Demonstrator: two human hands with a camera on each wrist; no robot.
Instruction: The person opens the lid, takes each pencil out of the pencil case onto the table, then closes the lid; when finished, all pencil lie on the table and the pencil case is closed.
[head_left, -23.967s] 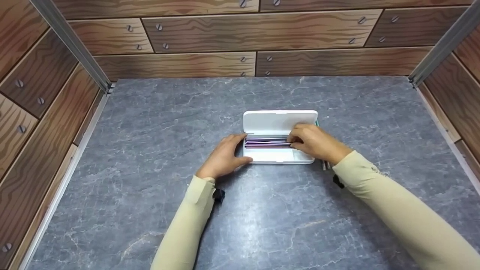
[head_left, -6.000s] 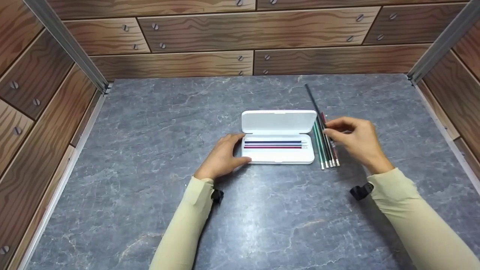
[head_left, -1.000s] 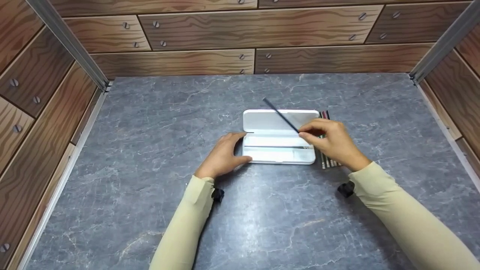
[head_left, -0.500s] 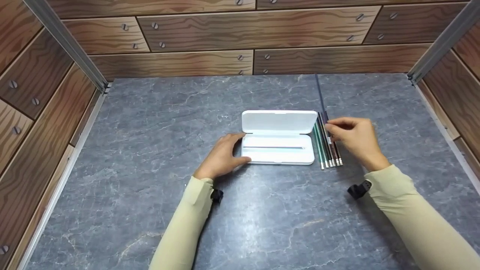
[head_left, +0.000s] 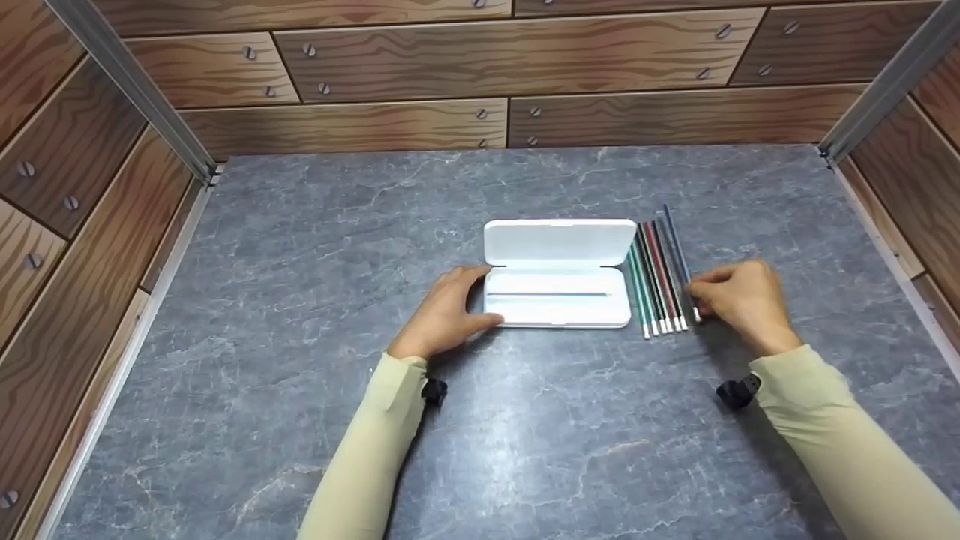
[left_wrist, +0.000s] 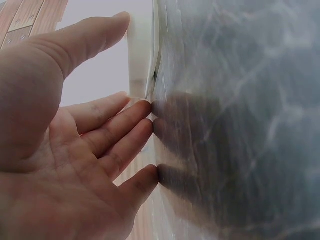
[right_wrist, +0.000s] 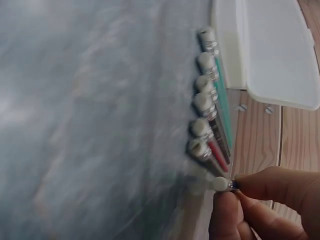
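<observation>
A white pencil case [head_left: 555, 311] lies with its lid raised. Inside is one thin pale-blue pencil [head_left: 544, 294]. My left hand [head_left: 442, 315] holds the case's left end, thumb at the front corner and fingers at the back corner; in the left wrist view the fingertips [left_wrist: 145, 107] also meet the table. To the right of the case, my right hand [head_left: 746, 304] pinches a blue pencil [head_left: 676, 244] near its white eraser end. This pencil is beside the right end of a row of pencils [head_left: 660, 289]; whether it touches the table I cannot tell.
The row has several green, black, red and dark pencils, eraser ends toward me, close to the case's right side. A grey marbled table [head_left: 337, 247] lies under everything. Wood-patterned walls [head_left: 390, 124] stand at the back and both sides.
Since 24 s ago most pencils have moved from the case to the row on the right. In the last second my right hand brought the blue pencil rightward and nearer. The left hand stayed.
</observation>
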